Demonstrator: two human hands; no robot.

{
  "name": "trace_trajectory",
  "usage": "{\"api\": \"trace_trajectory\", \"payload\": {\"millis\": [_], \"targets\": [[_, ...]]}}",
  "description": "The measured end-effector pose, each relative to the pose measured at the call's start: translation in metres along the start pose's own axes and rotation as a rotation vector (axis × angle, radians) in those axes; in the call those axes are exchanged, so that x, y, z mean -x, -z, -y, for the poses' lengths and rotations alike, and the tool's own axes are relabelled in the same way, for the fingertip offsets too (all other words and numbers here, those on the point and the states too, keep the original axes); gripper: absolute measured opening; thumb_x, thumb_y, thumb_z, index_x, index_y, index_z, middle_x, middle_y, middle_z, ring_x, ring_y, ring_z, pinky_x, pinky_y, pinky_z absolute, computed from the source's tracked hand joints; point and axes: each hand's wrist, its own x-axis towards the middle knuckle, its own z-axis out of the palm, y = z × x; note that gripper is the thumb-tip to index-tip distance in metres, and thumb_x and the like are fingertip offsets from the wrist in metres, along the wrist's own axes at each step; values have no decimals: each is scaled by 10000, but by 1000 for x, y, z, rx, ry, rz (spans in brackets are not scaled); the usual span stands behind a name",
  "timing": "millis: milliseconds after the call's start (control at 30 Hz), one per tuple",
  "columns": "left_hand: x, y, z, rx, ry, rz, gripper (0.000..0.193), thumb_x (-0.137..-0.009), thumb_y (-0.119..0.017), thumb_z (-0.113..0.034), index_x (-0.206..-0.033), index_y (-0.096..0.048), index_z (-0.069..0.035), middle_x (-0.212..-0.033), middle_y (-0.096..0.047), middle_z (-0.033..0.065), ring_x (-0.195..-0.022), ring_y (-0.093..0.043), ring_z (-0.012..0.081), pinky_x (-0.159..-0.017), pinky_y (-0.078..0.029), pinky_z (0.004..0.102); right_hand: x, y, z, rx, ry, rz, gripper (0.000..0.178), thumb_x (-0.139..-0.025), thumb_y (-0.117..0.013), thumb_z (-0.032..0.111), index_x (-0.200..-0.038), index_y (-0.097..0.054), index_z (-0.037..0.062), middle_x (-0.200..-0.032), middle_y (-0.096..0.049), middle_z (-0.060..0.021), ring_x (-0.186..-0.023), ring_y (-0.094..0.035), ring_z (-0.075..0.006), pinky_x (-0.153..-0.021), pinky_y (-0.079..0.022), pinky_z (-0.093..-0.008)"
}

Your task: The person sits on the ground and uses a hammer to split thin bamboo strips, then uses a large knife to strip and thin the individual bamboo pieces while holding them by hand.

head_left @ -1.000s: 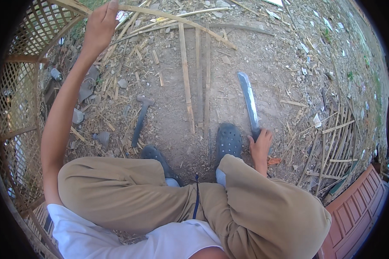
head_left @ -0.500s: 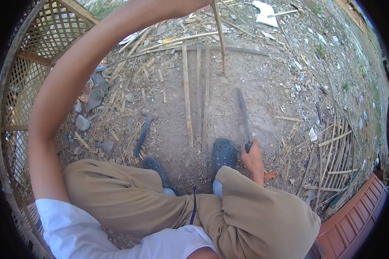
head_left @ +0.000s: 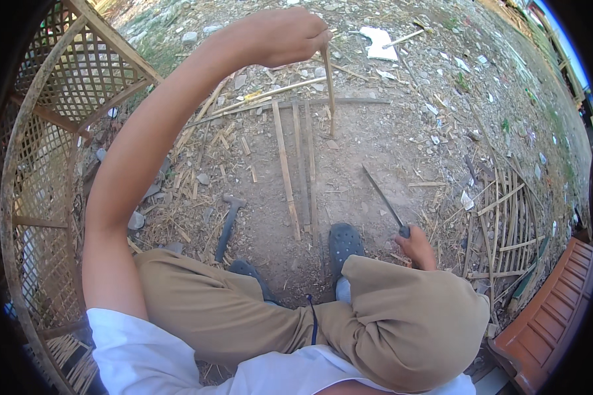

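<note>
Littered bare ground (head_left: 342,191) throughout, strewn with wood chips, stones and pale scraps. Along the left, wooden lattice panel (head_left: 39,222) with a framed edge. In the foreground, tan trousers (head_left: 415,322) with knees bent and spread, and white shirt (head_left: 145,352) at the lower edge. At lower right, red-brown ribbed panel (head_left: 550,316); beyond it, loose slats (head_left: 501,200), partly crossed over one another. At centre, three wooden strips (head_left: 285,171) lying on the soil, roughly side by side, pointing away from the feet. To the right of their far ends, held wooden strip (head_left: 330,85), top end clamped in the fingers of the raised left hand (head_left: 292,39); contact of its lower end with the soil not discernible. Farther right and nearer, machete (head_left: 382,196), dark handle gripped in the closed right hand (head_left: 418,246), blade pointing forward and leftward. At left of centre, hammer (head_left: 227,230) lying on the ground, head outermost. Smallest, dark perforated clogs (head_left: 344,245), worn, set apart.
</note>
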Motion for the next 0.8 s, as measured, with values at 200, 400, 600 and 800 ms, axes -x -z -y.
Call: {"api": "trace_trajectory", "payload": {"millis": [200, 400, 600, 800], "targets": [[-7, -6, 2, 44, 10, 124, 547, -1143, -322, -439, -1139, -694, -38, -978, -673, 165, -978, -684, 289, -938, -550, 493, 37, 76, 147, -675, 256, -68, 306, -1037, -656, 272, -1071, -569, -20, -704, -565, -61, -562, -563, -147, -514, -481, -341], [6, -4, 16, -25, -1, -49, 512, -1129, -374, -418, -1085, -757, -81, -918, -741, 146, -895, -746, 288, -870, -596, 488, 50, 69, 270, -837, 613, -212, 284, -1081, -590, 276, -997, -520, 14, -684, -519, -5, -537, -527, -94, -473, -438, -305], [25, -21, 21, -2, -77, -209, 460, -1133, -378, -395, -1039, -702, -82, -777, -643, 164, -777, -659, 355, -741, -520, 512, 55, 41, 300, -584, 751, -388, 288, -1069, -595, 220, -1019, -496, -46, -658, -579, -218, -570, -610, -340, -546, -424, -467], [53, -30, 28, -26, -20, -213, 462, -1137, -372, -401, -931, -600, -55, -630, -522, 162, -626, -569, 336, -667, -484, 478, 41, 12, 296, -384, 706, -331, 273, -1072, -552, 186, -1107, -470, -72, -742, -635, -313, -730, -675, -521, -618, -471, -565]]}}
